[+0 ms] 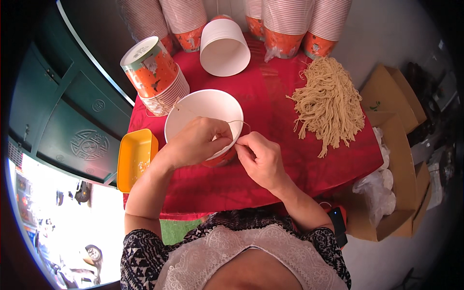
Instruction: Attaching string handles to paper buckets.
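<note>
red-clothed tabletop [309,166] carries a bundle of beige cords [328,104] at right and a yellow tray [133,150] at left. between them, before you, a white-lined bucket [212,104] stands mouth up. at its near-right rim, your right hand [263,159] has its grip pinched together on a thin cord [240,121]; your left hand [205,140] curls over the mouth, and what its grip clamps cannot be told.

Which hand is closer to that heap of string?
The right hand: it is at the bucket's right rim, left of the string and nearer the person. The left hand is farther off, over the bucket's opening.
</note>
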Demonstrator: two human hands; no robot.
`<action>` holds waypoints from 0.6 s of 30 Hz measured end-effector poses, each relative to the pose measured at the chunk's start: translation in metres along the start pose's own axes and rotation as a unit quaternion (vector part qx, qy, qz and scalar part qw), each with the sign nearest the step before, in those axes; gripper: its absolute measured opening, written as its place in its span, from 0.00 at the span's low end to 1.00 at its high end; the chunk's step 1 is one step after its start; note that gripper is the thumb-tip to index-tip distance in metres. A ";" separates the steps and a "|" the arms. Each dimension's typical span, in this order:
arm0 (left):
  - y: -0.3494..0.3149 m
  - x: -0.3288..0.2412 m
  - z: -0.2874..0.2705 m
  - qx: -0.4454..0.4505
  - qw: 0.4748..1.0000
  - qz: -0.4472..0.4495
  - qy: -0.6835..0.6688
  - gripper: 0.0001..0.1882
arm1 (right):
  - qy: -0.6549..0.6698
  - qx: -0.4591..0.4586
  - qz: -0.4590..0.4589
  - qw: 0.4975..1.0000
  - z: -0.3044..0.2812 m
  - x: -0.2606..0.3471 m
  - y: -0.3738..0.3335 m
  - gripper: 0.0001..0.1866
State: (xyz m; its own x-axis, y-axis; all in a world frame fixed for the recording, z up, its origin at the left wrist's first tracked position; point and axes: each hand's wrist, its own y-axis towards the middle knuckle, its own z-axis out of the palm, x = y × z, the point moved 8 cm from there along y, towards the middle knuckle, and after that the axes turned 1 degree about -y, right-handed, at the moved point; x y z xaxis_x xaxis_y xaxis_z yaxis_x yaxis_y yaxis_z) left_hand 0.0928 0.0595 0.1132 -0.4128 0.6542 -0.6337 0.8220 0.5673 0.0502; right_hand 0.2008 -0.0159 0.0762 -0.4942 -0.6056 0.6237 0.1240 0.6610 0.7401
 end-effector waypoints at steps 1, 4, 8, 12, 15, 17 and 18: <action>-0.001 -0.002 -0.002 -0.013 1.000 -0.009 0.004 0.08 | 0.000 0.000 -0.001 1.000 -0.001 0.001 0.000 0.07; -0.007 -0.002 -0.005 -0.037 0.999 -0.026 0.004 0.07 | -0.023 0.018 0.009 1.000 -0.002 0.001 0.000 0.07; -0.012 0.002 -0.008 -0.068 0.997 -0.021 -0.019 0.08 | -0.018 0.014 0.007 1.000 -0.001 0.002 -0.001 0.07; -0.015 -0.002 -0.012 -0.078 0.996 -0.047 -0.017 0.08 | -0.012 0.016 0.031 0.999 0.000 0.001 -0.002 0.07; -0.017 -0.001 -0.010 -0.065 0.995 -0.070 -0.009 0.09 | -0.017 0.018 0.029 0.999 0.001 0.000 -0.002 0.07; -0.019 0.003 -0.006 -0.054 0.992 -0.101 -0.061 0.08 | -0.019 0.018 0.028 0.999 0.001 0.000 -0.002 0.06; -0.021 0.005 -0.003 -0.055 0.992 -0.101 -0.059 0.08 | -0.019 0.019 0.027 0.999 0.001 0.000 -0.002 0.06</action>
State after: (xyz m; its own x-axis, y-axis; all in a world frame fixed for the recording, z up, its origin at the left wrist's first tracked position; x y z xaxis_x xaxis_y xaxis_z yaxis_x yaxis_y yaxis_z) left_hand 0.0727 0.0524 0.1118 -0.5101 0.4618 -0.7256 0.6763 0.7366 -0.0066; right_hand 0.1995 -0.0169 0.0748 -0.5210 -0.5520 0.6511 0.1190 0.7084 0.6958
